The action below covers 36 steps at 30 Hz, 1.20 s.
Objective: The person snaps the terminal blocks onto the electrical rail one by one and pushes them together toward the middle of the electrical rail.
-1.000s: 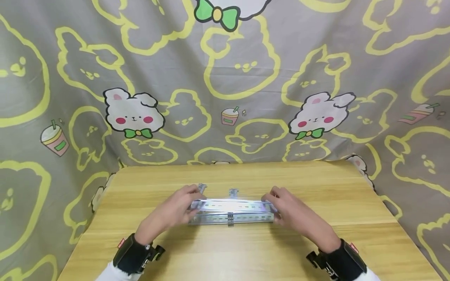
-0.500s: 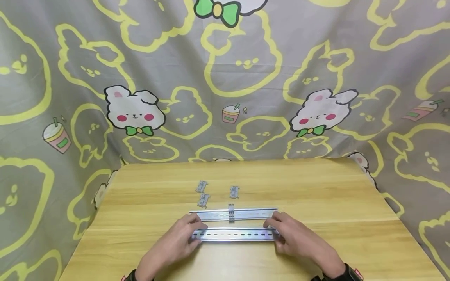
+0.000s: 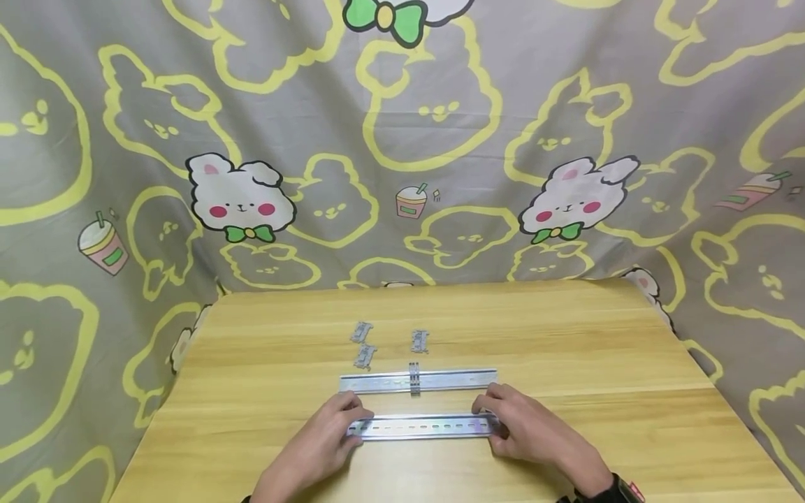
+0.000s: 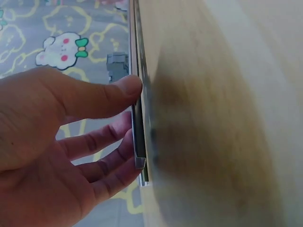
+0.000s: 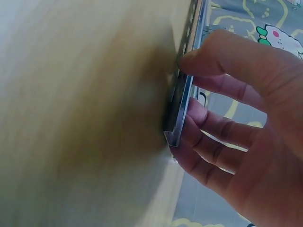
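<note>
A silvery slotted metal mounting rail (image 3: 418,427) lies crosswise near the front of the table, a hand at each end. My left hand (image 3: 323,433) pinches its left end, thumb on the near edge and fingers on the far edge; the left wrist view shows the thumb (image 4: 128,86) on the rail's edge. At the other end my right hand (image 3: 525,427) grips in the same way, its thumb (image 5: 189,61) against the metal in the right wrist view. Just behind lies a second rail (image 3: 453,379), with several grey terminal blocks (image 3: 414,379) clipped side by side near its middle.
Three loose grey terminal blocks lie farther back: two at the left, one upper (image 3: 361,332) and one lower (image 3: 364,356), and one nearer the middle (image 3: 420,341). The wooden table (image 3: 566,328) ends at a patterned cloth (image 3: 440,140).
Both hands have brought the front rail from over the second rail toward the table's front edge, moving only slightly in the last half second. The second rail and loose blocks now show fully.
</note>
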Each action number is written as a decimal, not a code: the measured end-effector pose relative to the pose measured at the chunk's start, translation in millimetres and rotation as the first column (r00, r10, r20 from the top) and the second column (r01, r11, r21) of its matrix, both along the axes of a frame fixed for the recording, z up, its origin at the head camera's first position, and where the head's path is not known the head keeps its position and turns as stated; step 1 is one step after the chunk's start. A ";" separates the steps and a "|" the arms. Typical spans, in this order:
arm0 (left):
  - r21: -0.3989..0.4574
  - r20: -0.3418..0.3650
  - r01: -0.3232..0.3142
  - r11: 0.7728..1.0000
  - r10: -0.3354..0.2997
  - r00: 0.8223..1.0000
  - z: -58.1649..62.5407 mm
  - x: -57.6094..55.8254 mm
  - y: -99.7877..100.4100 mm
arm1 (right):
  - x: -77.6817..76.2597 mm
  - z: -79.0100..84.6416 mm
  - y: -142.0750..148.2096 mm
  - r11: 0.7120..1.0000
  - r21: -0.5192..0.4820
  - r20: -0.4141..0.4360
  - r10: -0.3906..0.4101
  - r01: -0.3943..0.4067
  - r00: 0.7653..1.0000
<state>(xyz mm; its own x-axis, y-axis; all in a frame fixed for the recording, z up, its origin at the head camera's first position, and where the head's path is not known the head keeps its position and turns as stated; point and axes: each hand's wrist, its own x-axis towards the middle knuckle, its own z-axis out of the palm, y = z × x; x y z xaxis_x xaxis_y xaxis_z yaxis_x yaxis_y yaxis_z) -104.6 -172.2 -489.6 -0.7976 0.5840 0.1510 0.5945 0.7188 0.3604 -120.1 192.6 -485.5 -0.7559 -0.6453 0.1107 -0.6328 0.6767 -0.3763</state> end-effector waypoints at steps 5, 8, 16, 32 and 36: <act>0.021 -0.017 0.002 1.000 -0.002 1.000 -1.9 0.3 -1.3 | -2.2 -1.0 -0.4 1.000 0.000 -0.007 0.011 -0.011 1.000; 0.027 -0.022 0.010 1.000 -0.010 1.000 -2.5 1.1 -1.5 | -2.7 -0.4 -0.8 1.000 0.000 -0.012 0.013 -0.013 1.000; 0.009 0.014 -0.011 1.000 0.011 1.000 -0.5 -0.3 -2.0 | -2.3 4.9 0.3 1.000 0.004 0.032 0.006 -0.007 0.999; 0.006 -0.003 -0.028 1.000 0.028 1.000 -2.2 -0.5 -2.8 | -72.2 33.2 -46.2 1.000 -0.019 -0.032 -0.025 0.024 0.999; 0.024 -0.008 -0.025 0.999 0.025 1.000 -3.3 1.7 -2.7 | -94.1 29.1 -65.1 0.999 0.019 -0.008 -0.042 0.042 0.999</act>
